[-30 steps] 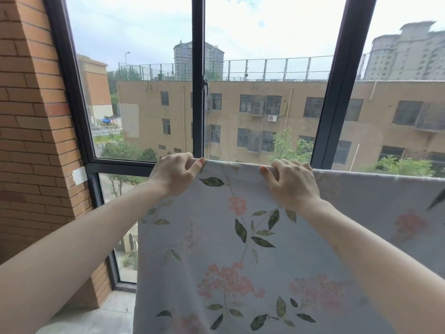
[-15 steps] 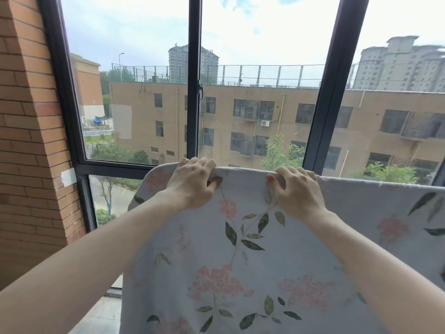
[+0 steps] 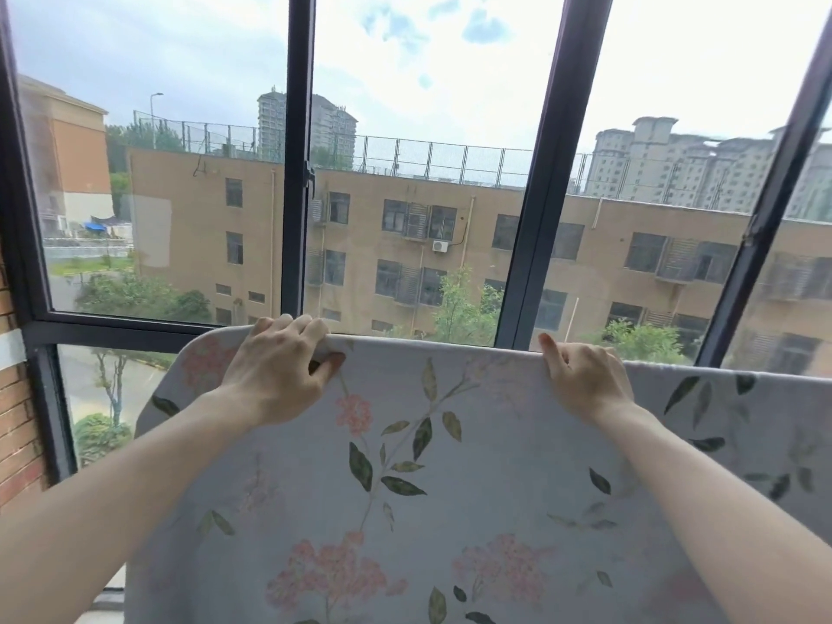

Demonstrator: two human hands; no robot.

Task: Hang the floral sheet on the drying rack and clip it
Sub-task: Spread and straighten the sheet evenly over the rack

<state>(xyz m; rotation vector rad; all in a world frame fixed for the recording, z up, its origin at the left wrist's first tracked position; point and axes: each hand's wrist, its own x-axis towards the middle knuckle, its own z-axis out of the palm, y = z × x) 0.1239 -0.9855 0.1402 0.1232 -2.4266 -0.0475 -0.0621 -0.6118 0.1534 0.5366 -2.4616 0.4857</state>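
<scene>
The floral sheet (image 3: 472,479), pale with pink blossoms and green leaves, hangs in front of me and fills the lower half of the view. Its top edge runs level from left to right. My left hand (image 3: 279,371) grips that top edge near the sheet's left corner, fingers curled over the fold. My right hand (image 3: 585,380) holds the same edge further right, fingers over the back and thumb up. Whatever the sheet is draped over is hidden beneath the fabric. No clip is in view.
A large window with dark frames (image 3: 297,173) stands right behind the sheet. A brick wall (image 3: 18,434) closes the left side. Through the glass are tan buildings and trees.
My hands have spread apart along the top edge, the right one sliding to the right. The sheet's left corner has drooped into a rounded fold. The view has shifted.
</scene>
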